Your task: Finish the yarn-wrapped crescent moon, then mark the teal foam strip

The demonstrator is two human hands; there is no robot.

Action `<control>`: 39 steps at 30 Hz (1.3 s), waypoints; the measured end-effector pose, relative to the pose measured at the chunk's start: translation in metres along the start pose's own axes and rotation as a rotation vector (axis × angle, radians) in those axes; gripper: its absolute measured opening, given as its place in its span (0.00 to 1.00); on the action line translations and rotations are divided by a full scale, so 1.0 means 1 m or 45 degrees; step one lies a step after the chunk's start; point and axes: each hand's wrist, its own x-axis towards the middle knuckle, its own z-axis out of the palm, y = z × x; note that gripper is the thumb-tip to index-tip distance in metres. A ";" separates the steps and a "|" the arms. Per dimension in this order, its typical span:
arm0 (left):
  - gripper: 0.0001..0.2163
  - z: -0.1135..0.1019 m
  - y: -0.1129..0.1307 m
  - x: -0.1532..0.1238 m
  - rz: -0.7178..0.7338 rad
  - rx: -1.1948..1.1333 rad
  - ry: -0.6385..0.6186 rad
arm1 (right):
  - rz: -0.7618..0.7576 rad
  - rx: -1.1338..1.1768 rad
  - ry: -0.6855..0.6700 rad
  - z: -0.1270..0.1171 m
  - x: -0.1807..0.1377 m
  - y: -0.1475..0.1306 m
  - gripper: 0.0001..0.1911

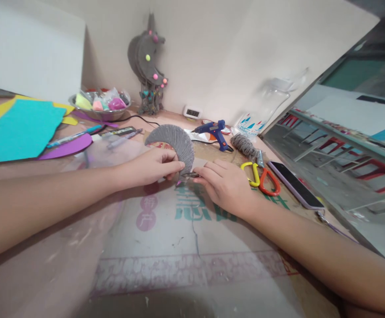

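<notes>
A crescent moon shape wrapped in grey yarn [175, 138] stands above the table, its lower tip toward me. My left hand [152, 167] pinches its inner edge near that tip between thumb and fingers. My right hand [224, 183] is closed beside the tip, its fingertips on grey yarn [190, 175]. A thin strand trails down over the printed board below. A bit of purple shows at the crescent's tip. What lies under the right fingers is partly hidden.
Right of my hands lie scissors with yellow and orange handles [269, 182], a phone [296, 185] and a yarn bundle [243, 146]. Behind are a blue glue gun [214, 131], a small clock [192, 112], a plastic jug [258, 108], a decorated moon [149, 57], a bowl [101, 114] and turquoise sheet [20, 130].
</notes>
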 end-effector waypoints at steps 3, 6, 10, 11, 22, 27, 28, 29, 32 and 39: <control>0.15 0.000 0.000 -0.001 0.030 -0.001 0.022 | 0.048 0.059 0.031 0.000 0.000 0.000 0.14; 0.15 0.000 0.000 -0.001 0.029 0.010 0.047 | 0.092 0.102 0.042 0.000 -0.001 0.000 0.15; 0.16 0.000 0.000 -0.001 0.053 0.050 0.058 | 0.108 0.110 0.013 0.000 0.000 0.000 0.16; 0.16 0.000 0.000 -0.001 0.063 0.053 0.057 | 0.107 0.111 0.004 0.000 0.000 -0.001 0.16; 0.15 0.000 0.000 0.000 0.049 0.075 0.034 | 0.051 0.116 0.008 0.001 0.001 -0.003 0.13; 0.16 0.000 -0.001 0.000 0.058 0.077 0.029 | 0.073 0.133 -0.005 0.000 0.001 -0.003 0.14; 0.16 0.000 -0.001 0.001 0.055 0.083 0.031 | 0.078 0.137 -0.010 0.000 0.001 -0.003 0.14; 0.16 0.000 -0.001 0.001 0.052 0.090 0.035 | 0.081 0.142 -0.013 0.000 0.001 -0.003 0.14; 0.15 0.000 -0.001 0.001 0.053 0.094 0.050 | 0.077 0.147 -0.010 -0.001 0.001 -0.003 0.14; 0.15 0.000 0.002 -0.001 0.036 0.075 0.040 | 0.082 0.163 0.001 -0.002 0.000 -0.002 0.14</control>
